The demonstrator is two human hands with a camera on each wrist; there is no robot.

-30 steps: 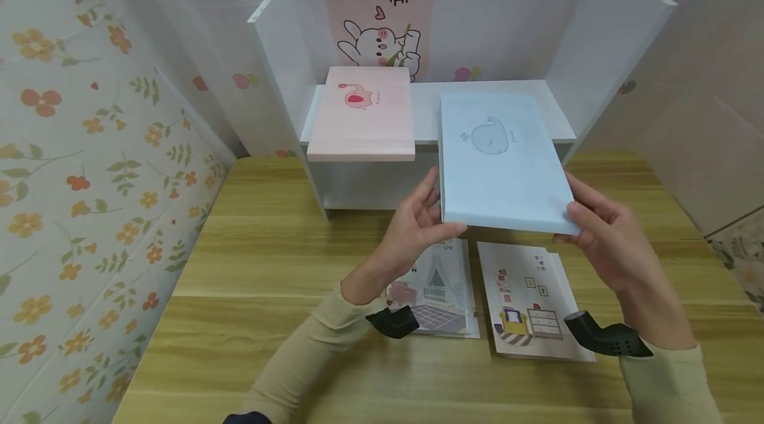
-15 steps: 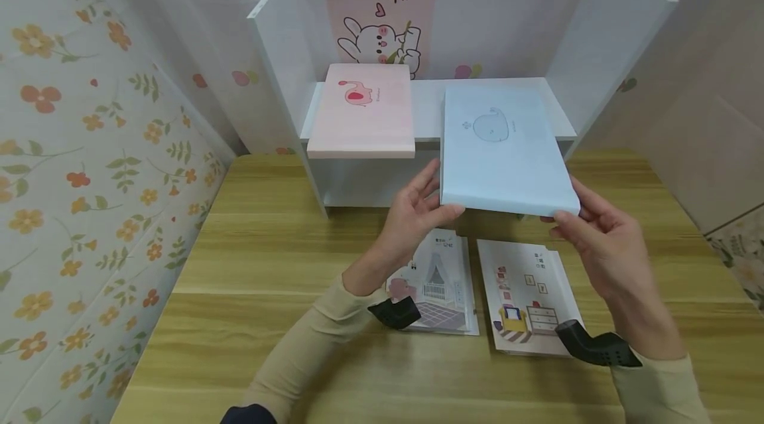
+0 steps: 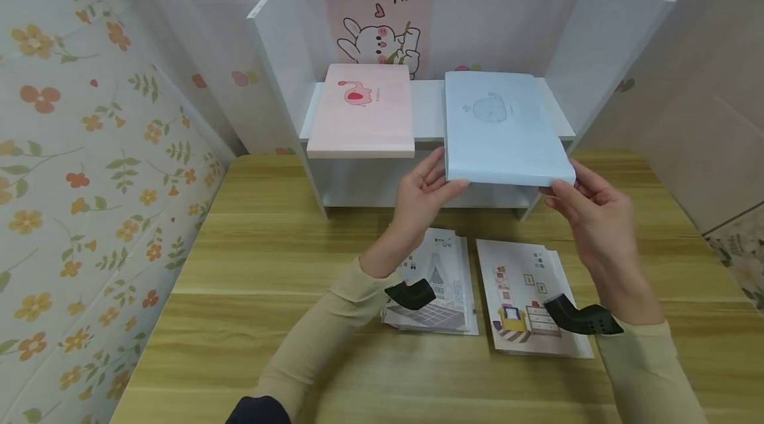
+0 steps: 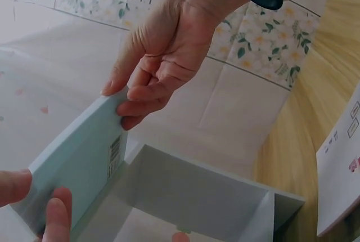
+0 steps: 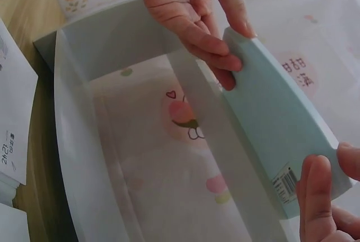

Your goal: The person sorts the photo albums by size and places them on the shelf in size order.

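A light blue book (image 3: pixel 507 139) with a whale drawing is held level by both hands over the right part of a white shelf (image 3: pixel 428 105). At its near left corner my left hand (image 3: pixel 418 202) pinches it, thumb on top and fingers at the side and below. My right hand (image 3: pixel 597 215) grips the near right corner the same way. A barcode shows on the underside of the blue book (image 4: pixel 84 157) in the left wrist view. On the shelf's left lies a pink book (image 3: pixel 363 119) with an elephant drawing, its front edge jutting past the board.
Upright white side panels (image 3: pixel 621 46) flank the shelf. On the wooden table (image 3: pixel 239 318) in front lie two stacks of illustrated booklets, a left stack (image 3: pixel 444 304) partly behind my left arm and a right stack (image 3: pixel 525 291). A floral curtain (image 3: pixel 89 212) hangs at the left.
Both hands have carried the blue book away from me, further over the shelf, and its near edge now stands higher in the head view. The pink book and booklet stacks stay put.
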